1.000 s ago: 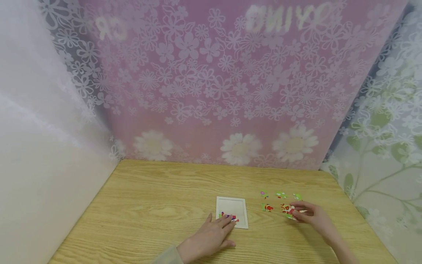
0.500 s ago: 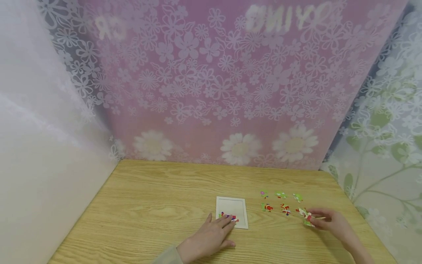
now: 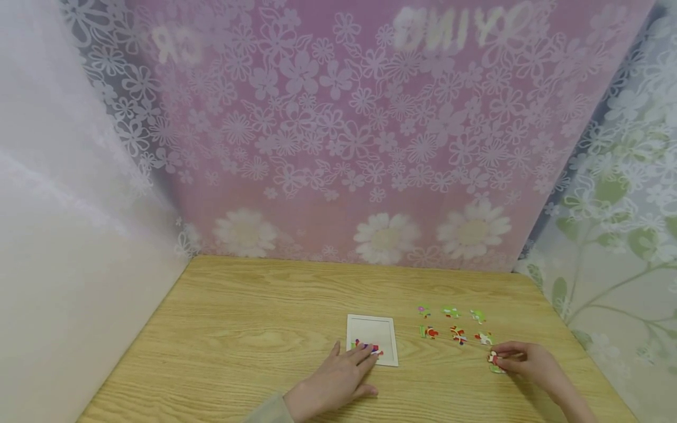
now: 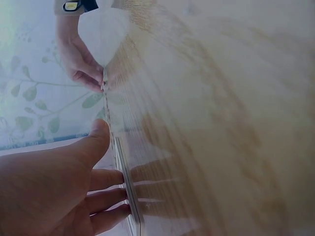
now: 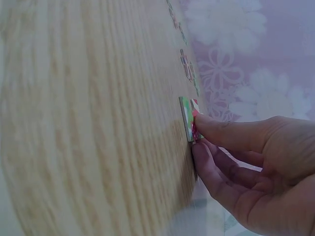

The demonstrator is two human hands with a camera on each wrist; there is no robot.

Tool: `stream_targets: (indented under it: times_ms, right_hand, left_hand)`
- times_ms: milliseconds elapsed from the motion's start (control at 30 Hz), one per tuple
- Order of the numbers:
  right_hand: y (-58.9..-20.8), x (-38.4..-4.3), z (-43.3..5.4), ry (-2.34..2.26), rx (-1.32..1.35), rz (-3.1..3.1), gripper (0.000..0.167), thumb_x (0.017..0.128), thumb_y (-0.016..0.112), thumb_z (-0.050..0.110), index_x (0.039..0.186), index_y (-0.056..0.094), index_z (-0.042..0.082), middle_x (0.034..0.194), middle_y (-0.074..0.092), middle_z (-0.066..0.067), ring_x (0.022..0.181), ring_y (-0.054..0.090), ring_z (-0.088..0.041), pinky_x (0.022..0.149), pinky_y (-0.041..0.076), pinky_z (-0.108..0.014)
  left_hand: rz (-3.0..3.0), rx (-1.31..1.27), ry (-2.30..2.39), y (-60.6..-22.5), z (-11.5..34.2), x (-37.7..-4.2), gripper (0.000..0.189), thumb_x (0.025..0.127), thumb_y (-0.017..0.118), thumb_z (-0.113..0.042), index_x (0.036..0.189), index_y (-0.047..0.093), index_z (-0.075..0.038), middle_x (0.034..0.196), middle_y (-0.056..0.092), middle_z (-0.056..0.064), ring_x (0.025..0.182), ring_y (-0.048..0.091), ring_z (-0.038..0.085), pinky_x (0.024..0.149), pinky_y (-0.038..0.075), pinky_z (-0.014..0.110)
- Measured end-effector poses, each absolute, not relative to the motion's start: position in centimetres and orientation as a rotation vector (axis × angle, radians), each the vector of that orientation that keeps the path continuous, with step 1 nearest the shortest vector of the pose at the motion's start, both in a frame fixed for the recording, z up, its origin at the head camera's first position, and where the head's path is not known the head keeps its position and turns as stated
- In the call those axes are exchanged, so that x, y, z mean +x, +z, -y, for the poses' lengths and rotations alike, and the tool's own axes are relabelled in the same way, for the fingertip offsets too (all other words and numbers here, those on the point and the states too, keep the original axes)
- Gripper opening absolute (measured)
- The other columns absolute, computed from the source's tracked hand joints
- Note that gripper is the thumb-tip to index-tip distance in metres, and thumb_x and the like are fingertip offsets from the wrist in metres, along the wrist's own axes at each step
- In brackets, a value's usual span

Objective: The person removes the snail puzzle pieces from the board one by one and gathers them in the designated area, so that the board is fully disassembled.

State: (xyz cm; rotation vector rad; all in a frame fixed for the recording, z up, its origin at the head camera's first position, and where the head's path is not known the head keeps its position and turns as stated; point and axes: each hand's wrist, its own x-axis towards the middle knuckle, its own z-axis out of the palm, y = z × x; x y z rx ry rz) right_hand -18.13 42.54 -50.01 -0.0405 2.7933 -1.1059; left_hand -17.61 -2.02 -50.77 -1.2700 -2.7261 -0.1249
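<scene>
My left hand [image 3: 335,379] lies with straight fingers over the lower part of a white puzzle tray [image 3: 388,329]. Purple and red puzzle pieces [image 3: 365,346] show in the tray by its fingertips, partly covered. On the right, my right hand [image 3: 528,359] pinches a green, red and white puzzle piece [image 3: 494,359] between thumb and fingers, low over the table. In the right wrist view the piece [image 5: 187,118] stands out from the fingertips near the wood surface. Just beyond it lies another white and green puzzle piece [image 3: 483,338].
Loose puzzle pieces lie in two rows between tray and right hand, among them a purple-flowered piece [image 3: 422,310] and a red one [image 3: 458,335]. The wooden table [image 3: 254,329] is bordered by a pink floral back wall [image 3: 328,176] and side walls.
My right hand has moved right and toward the near edge, first with puzzle pieces in its fingers. A white and green piece now lies clear of it in the nearer row. The left hand has stayed put.
</scene>
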Motion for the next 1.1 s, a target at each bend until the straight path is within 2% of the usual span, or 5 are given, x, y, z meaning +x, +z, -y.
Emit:
stream_targets:
  times_ms: [267, 533, 867, 933, 1100]
  right_hand:
    - [-50.0, -18.1, -42.3, -1.11, -0.044, -2.841, 0.038, 0.091, 0.077, 0.02, 0.117, 0.07, -0.007, 0.099, 0.075, -0.013, 0.077, 0.067, -0.001, 0.061, 0.055, -0.026]
    - [-49.4, -18.0, -41.2, -1.227, 0.0, -2.798, 0.041, 0.098, 0.069, 0.023, 0.126, 0.066, -0.006, 0.102, 0.076, -0.015, 0.081, 0.073, -0.011, 0.067, 0.059, -0.028]
    - [-48.9, -18.9, -37.5, -1.244, -0.06, -2.86, 0.035, 0.099, 0.068, 0.025, 0.124, 0.069, 0.0, 0.097, 0.073, -0.012, 0.071, 0.066, -0.01, 0.054, 0.051, -0.029]
    - [-48.8, -19.1, -36.6, -1.269, -0.075, -2.834, 0.035, 0.099, 0.068, 0.026, 0.124, 0.069, 0.001, 0.102, 0.074, -0.013, 0.076, 0.068, -0.011, 0.054, 0.052, -0.03]
    - [-48.4, -19.5, -34.5, -1.352, -0.164, -2.791, 0.035, 0.1, 0.067, 0.024, 0.125, 0.069, 0.0, 0.115, 0.072, -0.02, 0.089, 0.073, -0.02, 0.069, 0.059, -0.031]
  left_hand:
    - [2.769, -1.254, -0.128, -50.9, 1.9, -17.9, 0.066, 0.099, 0.049, -0.059, 0.149, 0.052, -0.016, 0.155, 0.047, 0.002, 0.14, 0.048, 0.02, 0.104, 0.045, 0.06]
    - [2.72, -1.261, -0.168, -51.1, 2.0, -18.2, 0.061, 0.1, 0.051, -0.056, 0.147, 0.055, -0.016, 0.152, 0.051, 0.002, 0.138, 0.05, 0.022, 0.103, 0.047, 0.06]
    - [2.688, -1.272, -0.173, -50.5, 2.1, -18.1, 0.059, 0.1, 0.053, -0.055, 0.145, 0.057, -0.016, 0.144, 0.055, 0.003, 0.133, 0.053, 0.018, 0.1, 0.048, 0.06]
    - [2.685, -1.267, -0.167, -50.4, 2.0, -18.2, 0.057, 0.1, 0.053, -0.054, 0.144, 0.058, -0.017, 0.143, 0.056, 0.002, 0.132, 0.054, 0.017, 0.101, 0.048, 0.059]
    - [2.659, -1.263, -0.184, -50.5, 2.0, -18.3, 0.054, 0.1, 0.055, -0.052, 0.141, 0.06, -0.018, 0.14, 0.059, 0.001, 0.129, 0.056, 0.016, 0.099, 0.049, 0.058]
